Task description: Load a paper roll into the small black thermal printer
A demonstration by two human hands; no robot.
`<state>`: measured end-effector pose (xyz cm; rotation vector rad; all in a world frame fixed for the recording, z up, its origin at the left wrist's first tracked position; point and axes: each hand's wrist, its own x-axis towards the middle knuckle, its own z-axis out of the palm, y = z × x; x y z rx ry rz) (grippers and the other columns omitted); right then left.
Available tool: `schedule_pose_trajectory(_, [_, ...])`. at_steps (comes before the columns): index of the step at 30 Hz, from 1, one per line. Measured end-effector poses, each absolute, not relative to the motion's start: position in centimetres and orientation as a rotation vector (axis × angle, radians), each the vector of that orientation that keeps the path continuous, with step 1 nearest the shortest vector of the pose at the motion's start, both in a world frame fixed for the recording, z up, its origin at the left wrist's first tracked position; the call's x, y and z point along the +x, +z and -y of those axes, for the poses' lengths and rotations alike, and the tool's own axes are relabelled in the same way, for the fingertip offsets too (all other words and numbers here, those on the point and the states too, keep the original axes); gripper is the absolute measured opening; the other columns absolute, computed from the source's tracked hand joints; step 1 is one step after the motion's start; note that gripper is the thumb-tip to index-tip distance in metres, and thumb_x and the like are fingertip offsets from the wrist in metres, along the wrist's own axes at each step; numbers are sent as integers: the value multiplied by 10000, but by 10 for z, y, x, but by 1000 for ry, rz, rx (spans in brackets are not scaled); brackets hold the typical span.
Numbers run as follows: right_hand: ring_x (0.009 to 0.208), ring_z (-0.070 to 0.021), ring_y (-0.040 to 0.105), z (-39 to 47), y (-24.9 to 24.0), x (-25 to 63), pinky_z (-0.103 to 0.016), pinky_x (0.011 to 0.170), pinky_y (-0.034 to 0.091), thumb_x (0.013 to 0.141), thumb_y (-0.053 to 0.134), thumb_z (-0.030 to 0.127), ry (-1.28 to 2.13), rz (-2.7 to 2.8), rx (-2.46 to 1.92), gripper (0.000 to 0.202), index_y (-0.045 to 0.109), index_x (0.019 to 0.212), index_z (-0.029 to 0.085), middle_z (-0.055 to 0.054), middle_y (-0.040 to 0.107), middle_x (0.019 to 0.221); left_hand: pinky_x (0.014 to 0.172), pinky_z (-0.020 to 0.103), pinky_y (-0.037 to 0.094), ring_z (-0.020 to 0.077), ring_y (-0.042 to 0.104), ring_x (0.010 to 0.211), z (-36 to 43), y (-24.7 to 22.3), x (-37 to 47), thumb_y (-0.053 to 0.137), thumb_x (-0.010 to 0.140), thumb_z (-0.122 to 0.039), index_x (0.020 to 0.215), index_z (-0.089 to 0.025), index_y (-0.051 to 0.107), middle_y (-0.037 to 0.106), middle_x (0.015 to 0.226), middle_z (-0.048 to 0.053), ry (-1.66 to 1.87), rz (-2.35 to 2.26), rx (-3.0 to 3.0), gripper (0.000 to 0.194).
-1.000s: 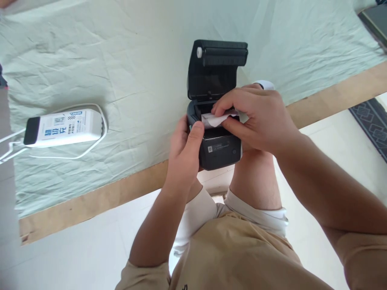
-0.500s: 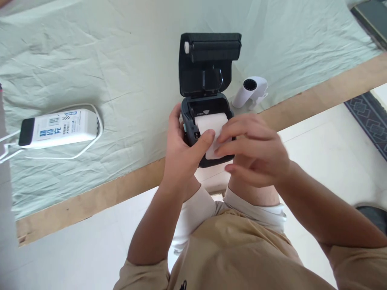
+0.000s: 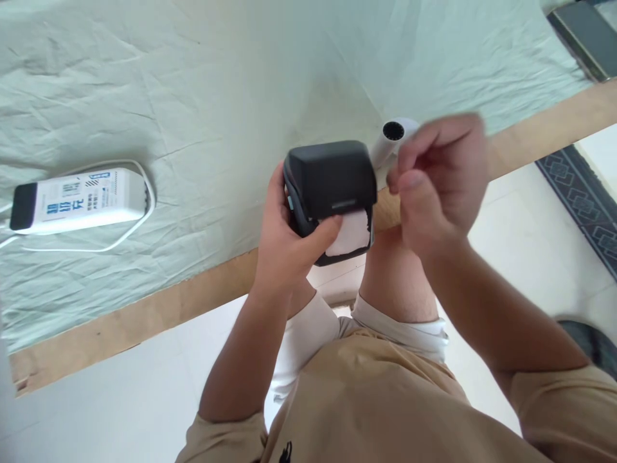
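A small black printer (image 3: 332, 177) is held by my left hand (image 3: 294, 244) at the table's front edge, its lid folded down over the front part. White paper (image 3: 351, 235) lies across the near side of the printer, and my left thumb presses on it. To the right of the printer, my right hand (image 3: 441, 177) is raised with its fingers curled in, blurred by motion; whether it holds anything cannot be made out. Behind its fingertips stands a white paper roll (image 3: 388, 138) with a dark core, partly covered by the hand.
On the left of the cloth-covered table (image 3: 202, 122) lies a white power strip (image 3: 81, 199) with a white cable around it. A dark flat object (image 3: 588, 38) sits at the far right. The table's wooden edge (image 3: 168, 308) runs across in front of my legs.
The printer's lid, raised before, is now down. My right hand has left the paper, moved up and right, and curled its fingers. My left hand keeps its hold.
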<state>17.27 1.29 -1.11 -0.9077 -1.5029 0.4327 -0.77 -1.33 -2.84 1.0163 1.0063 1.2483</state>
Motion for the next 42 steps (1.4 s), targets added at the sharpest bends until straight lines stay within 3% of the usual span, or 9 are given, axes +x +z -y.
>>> schedule_pose_trajectory(3, [554, -102, 367, -9, -33, 174, -275, 483, 404, 978, 701, 606, 651, 1493, -939, 422, 474, 865, 269, 48, 398, 715, 992, 396, 626, 323, 705, 1266, 14, -28, -8, 950, 764, -367, 1428, -263, 538, 690, 1401, 101, 1236, -959, 1009, 788])
schedule_pose_trajectory(10, [581, -106, 296, -24, -28, 182, -287, 516, 295, 890, 801, 592, 982, 1552, -1035, 566, 360, 772, 258, 60, 347, 649, 885, 372, 658, 270, 762, 1086, 7, -29, -5, 841, 918, -482, 1227, -255, 695, 765, 1162, 63, 1256, -930, 954, 410])
schedule_pose_trajectory(14, [602, -107, 285, -22, -20, 184, -299, 536, 311, 843, 856, 574, 991, 1549, -1142, 651, 305, 715, 250, 55, 305, 637, 790, 353, 657, 259, 771, 1014, 4, -30, -3, 856, 906, -483, 1185, -250, 704, 769, 1085, 55, 1245, -887, 953, 394])
schedule_pose_trajectory(18, [606, -109, 287, -17, -21, 182, -290, 538, 357, 841, 780, 748, 955, 1557, -1167, 721, 292, 674, 243, 42, 302, 632, 882, 377, 653, 272, 757, 1083, 7, -28, -1, 881, 874, -510, 1146, -277, 713, 754, 1073, 30, 1306, -875, 954, 396])
schedule_pose_trajectory(21, [583, -106, 284, -18, -27, 180, -295, 524, 391, 786, 743, 859, 910, 1543, -1109, 777, 285, 661, 244, 42, 304, 626, 1055, 408, 617, 302, 670, 1333, 10, -24, 0, 779, 961, -529, 1152, -298, 719, 744, 1154, 20, 1288, -818, 826, 305])
schedule_pose_trajectory(28, [563, -120, 369, -25, -40, 187, -300, 501, 465, 772, 711, 897, 926, 1548, -1082, 762, 315, 665, 256, 39, 331, 617, 1324, 440, 385, 245, 536, 1512, 9, -30, -1, 550, 1104, -473, 1252, -326, 728, 703, 1327, -24, 1326, -637, 857, 275])
schedule_pose_trajectory(33, [598, -128, 464, -23, -36, 189, -330, 607, 584, 841, 732, 807, 953, 1547, -1076, 664, 396, 695, 253, 40, 372, 641, 1336, 501, 380, 280, 569, 1437, 8, -30, 0, 541, 1097, -501, 1183, -314, 725, 723, 1259, -6, 1353, -761, 826, 275])
schedule_pose_trajectory(38, [631, -127, 480, -20, -34, 187, -319, 624, 569, 837, 733, 813, 947, 1536, -1079, 667, 406, 703, 247, 36, 373, 663, 1247, 495, 486, 319, 629, 1345, 3, -31, -1, 699, 961, -593, 1093, -334, 747, 770, 1150, -20, 1361, -748, 925, 296])
schedule_pose_trajectory(42, [624, -124, 454, -20, -35, 186, -323, 624, 554, 837, 719, 827, 925, 1530, -1080, 681, 391, 699, 247, 35, 373, 667, 1228, 482, 501, 323, 584, 1430, 2, -25, -1, 609, 1032, -504, 1068, -365, 762, 777, 1259, -15, 1302, -815, 900, 210])
